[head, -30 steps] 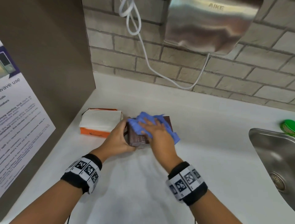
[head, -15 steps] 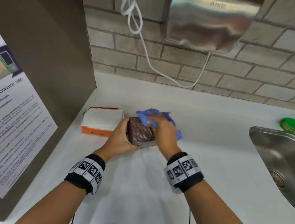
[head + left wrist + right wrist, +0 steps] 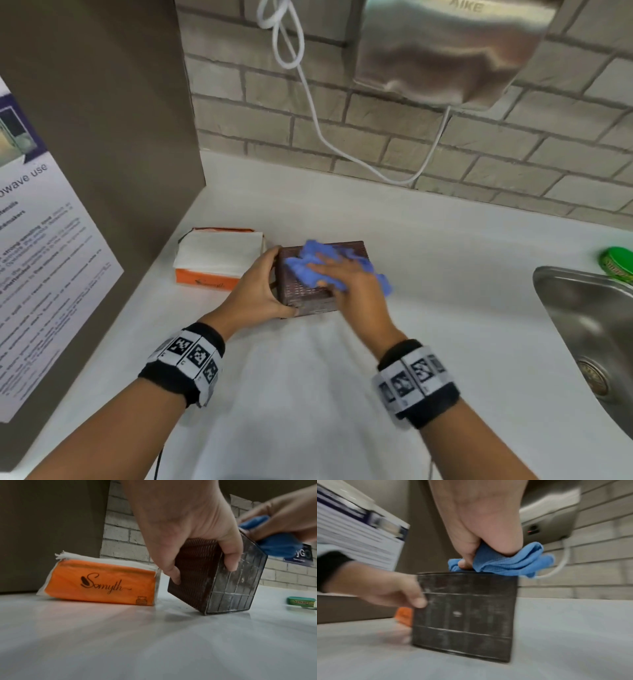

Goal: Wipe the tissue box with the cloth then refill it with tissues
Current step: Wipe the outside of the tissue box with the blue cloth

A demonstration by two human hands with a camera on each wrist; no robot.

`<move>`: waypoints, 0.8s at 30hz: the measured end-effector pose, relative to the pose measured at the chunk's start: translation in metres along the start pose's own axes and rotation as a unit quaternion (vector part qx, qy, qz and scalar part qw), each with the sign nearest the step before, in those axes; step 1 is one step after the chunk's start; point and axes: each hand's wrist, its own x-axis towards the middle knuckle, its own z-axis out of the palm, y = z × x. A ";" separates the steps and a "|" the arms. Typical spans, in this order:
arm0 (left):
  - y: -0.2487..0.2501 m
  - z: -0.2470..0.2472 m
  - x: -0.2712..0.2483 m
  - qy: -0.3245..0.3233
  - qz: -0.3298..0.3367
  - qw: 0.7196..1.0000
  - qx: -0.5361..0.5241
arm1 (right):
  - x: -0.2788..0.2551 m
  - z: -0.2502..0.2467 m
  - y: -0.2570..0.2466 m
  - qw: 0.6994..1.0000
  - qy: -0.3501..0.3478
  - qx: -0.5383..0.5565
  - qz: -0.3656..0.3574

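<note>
A brown woven tissue box [image 3: 303,298] lies tipped on its side on the white counter, its grey underside [image 3: 236,588] toward me. My left hand [image 3: 263,287] grips its left side, thumb on the near face [image 3: 419,601] and fingers on the woven side [image 3: 175,578]. My right hand [image 3: 352,287] presses a blue cloth [image 3: 308,270] on the box's upward face, fingers spread over it and thumb tucked into its folds [image 3: 505,562]. An orange pack of white tissues [image 3: 215,260] lies just left of the box [image 3: 101,581].
A brown panel with a printed notice [image 3: 51,257] walls the counter's left side. A steel sink [image 3: 582,308] is set in at right, a green tub [image 3: 618,263] behind it. Over the brick wall hang a steel hand dryer [image 3: 452,51] and its white cable [image 3: 308,113].
My right hand slid the cloth to the box's far right edge, then back across the upward face toward me. My left hand kept its grip and the box stayed put.
</note>
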 end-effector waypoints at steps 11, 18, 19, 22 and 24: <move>0.016 -0.004 -0.006 -0.016 -0.111 0.993 -0.040 | 0.003 0.033 -0.038 0.999 0.008 0.017 -0.029; 0.024 0.002 -0.001 0.002 -0.035 0.999 -0.031 | -0.012 -0.013 0.035 0.984 0.100 0.143 0.018; 0.023 0.001 -0.001 0.007 -0.037 0.999 -0.027 | -0.014 -0.018 0.044 0.976 0.115 0.179 0.044; 0.018 -0.001 0.000 0.008 -0.057 0.998 -0.026 | -0.010 -0.012 0.039 0.970 0.154 0.158 0.100; 0.017 -0.003 0.002 0.006 -0.067 0.997 -0.033 | -0.003 0.000 0.013 0.984 0.139 0.076 0.082</move>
